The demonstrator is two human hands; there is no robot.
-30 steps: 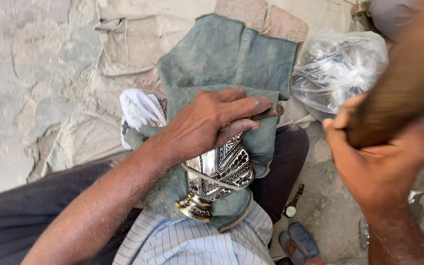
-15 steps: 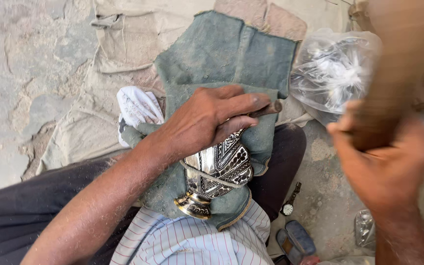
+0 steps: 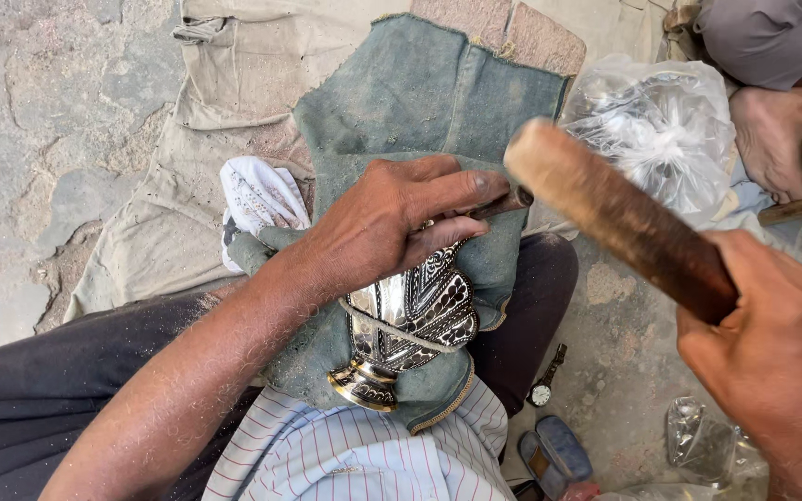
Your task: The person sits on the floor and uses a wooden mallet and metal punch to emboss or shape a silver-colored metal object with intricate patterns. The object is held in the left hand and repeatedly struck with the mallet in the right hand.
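Cracked stone floor [image 3: 67, 111] under dusty canvas [image 3: 225, 93]

The left hand [image 3: 392, 223] covers the far part of the engraved metal vase [image 3: 410, 325], and its fingers [image 3: 457, 190] hide most of the thin tool [image 3: 503, 202]. The right hand [image 3: 777, 357] runs off the right and bottom edges. The wooden handle [image 3: 619, 218] looks blurred, its head perhaps unseen.

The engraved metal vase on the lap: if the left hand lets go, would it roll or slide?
The vase lies on its side with a rounded body, so it would probably roll. Its polished surface looks slippery, though the green cloth under it likely adds grip. The left hand pressing it down suggests it would shift otherwise.
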